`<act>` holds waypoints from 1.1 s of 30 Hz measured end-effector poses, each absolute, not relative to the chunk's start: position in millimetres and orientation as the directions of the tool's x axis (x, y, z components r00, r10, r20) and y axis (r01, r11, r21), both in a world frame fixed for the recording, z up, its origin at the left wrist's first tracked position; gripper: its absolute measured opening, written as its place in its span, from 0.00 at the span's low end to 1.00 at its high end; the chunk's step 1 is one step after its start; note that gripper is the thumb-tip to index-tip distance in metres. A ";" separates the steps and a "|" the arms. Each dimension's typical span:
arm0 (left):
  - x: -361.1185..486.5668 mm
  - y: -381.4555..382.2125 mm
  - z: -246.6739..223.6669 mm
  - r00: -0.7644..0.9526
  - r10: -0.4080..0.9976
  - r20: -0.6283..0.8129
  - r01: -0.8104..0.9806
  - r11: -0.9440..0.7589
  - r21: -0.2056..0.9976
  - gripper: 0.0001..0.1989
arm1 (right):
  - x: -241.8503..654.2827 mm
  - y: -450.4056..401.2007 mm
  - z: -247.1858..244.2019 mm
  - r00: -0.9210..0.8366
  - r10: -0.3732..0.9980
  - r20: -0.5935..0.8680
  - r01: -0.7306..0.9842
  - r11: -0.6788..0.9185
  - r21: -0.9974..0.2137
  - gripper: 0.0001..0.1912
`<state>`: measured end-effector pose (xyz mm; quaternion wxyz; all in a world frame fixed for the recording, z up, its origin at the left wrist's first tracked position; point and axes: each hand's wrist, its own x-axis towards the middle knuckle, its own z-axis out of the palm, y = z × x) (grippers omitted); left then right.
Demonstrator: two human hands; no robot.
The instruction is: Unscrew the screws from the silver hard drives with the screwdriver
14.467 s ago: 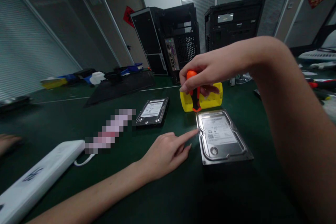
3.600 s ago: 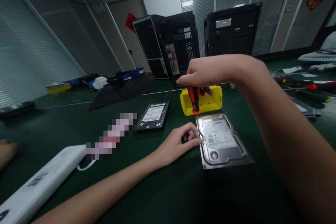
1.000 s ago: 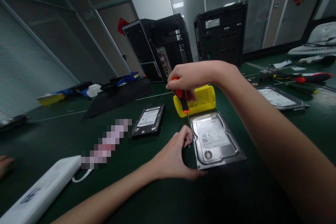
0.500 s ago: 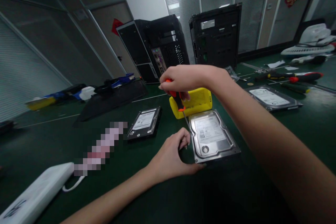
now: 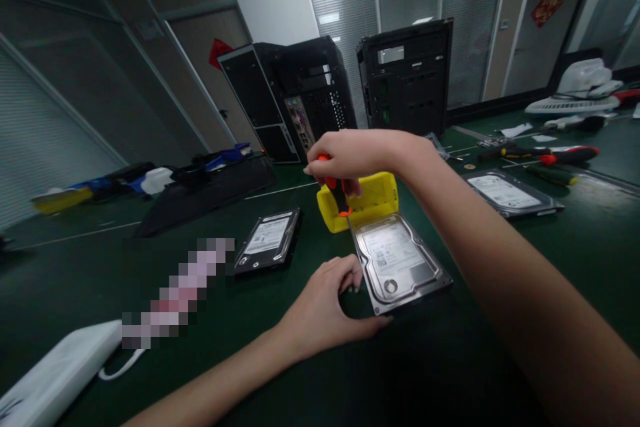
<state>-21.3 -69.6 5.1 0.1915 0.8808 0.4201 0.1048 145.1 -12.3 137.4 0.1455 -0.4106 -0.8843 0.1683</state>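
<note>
My right hand [image 5: 333, 163] is closed around the orange-and-black handle of a screwdriver [image 5: 341, 200]. Its shaft points down to the left edge of a silver hard drive [image 5: 395, 257], which lies label up on the table. The tip is too small to make out. My left hand [image 5: 333, 297] braces the drive's near left corner, thumb along the near edge and curled fingers at the left side. Just behind the drive, under my right hand, stands a yellow plastic holder [image 5: 377, 197]. To the left lies a second hard drive [image 5: 267, 240].
A third hard drive [image 5: 507, 193] lies right of my forearm, with screwdrivers [image 5: 567, 155] beyond it. Two black computer cases [image 5: 407, 80] stand at the back. Front left are a white box [image 5: 65, 363] with a cord and a blurred-out strip. A dark panel [image 5: 210, 190] lies far left.
The view has shifted slightly. The silver drive has turned a little anticlockwise between my hands. Both hands keep nearly the same pose, and the screwdriver stays at the drive's left edge.
</note>
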 end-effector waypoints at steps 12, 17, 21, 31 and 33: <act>-28.6 -62.7 4.2 0.674 0.737 0.046 0.641 -0.615 0.459 0.21 | 144.7 -9.7 138.2 -0.610 0.783 0.120 0.692 0.601 -0.400 0.13; -28.9 -63.1 6.5 0.685 0.727 0.049 0.629 -0.624 0.463 0.20 | 143.6 -9.8 137.1 -0.614 0.782 0.107 0.680 0.592 -0.433 0.15; -30.6 -63.8 6.4 0.699 0.713 0.055 0.610 -0.635 0.474 0.20 | 141.0 -12.2 140.4 -0.643 0.763 0.060 0.641 0.580 -0.503 0.16; -33.6 -57.5 9.3 0.700 0.714 0.023 0.592 -0.597 0.542 0.22 | 133.0 -13.1 145.7 -0.799 0.598 0.062 0.462 0.676 -0.574 0.13; -34.6 -57.0 9.8 0.701 0.713 0.012 0.578 -0.578 0.576 0.21 | 134.4 -15.0 141.6 -0.829 0.546 0.119 0.387 0.714 -0.584 0.14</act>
